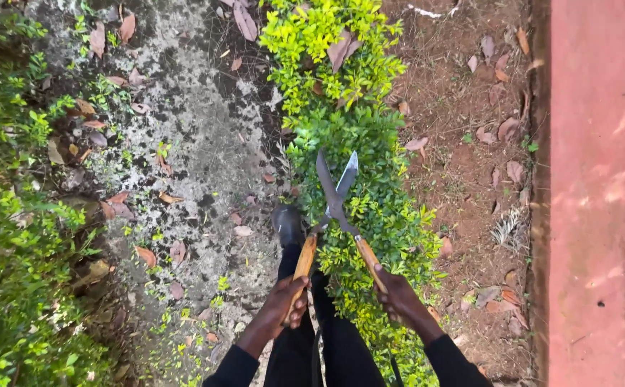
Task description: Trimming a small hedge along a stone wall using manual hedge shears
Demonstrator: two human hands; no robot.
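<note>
Mossy concrete path point(205, 136), low hedge point(355, 165), both hands' grip closed on shears point(335, 204) handles.

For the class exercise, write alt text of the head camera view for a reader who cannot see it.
Seen from above, a person's left hand and right hand grip the wooden handles of garden shears, whose blades stand slightly open over a low green hedge. A mossy concrete path runs left of it; bare soil with dry leaves lies right.

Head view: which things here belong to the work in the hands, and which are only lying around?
In use: hedge shears, blades open; left hand and right hand, one on each wooden handle; low green hedge.

Lying about: dry leaves on bare soil; mossy concrete path; red wall.
</note>
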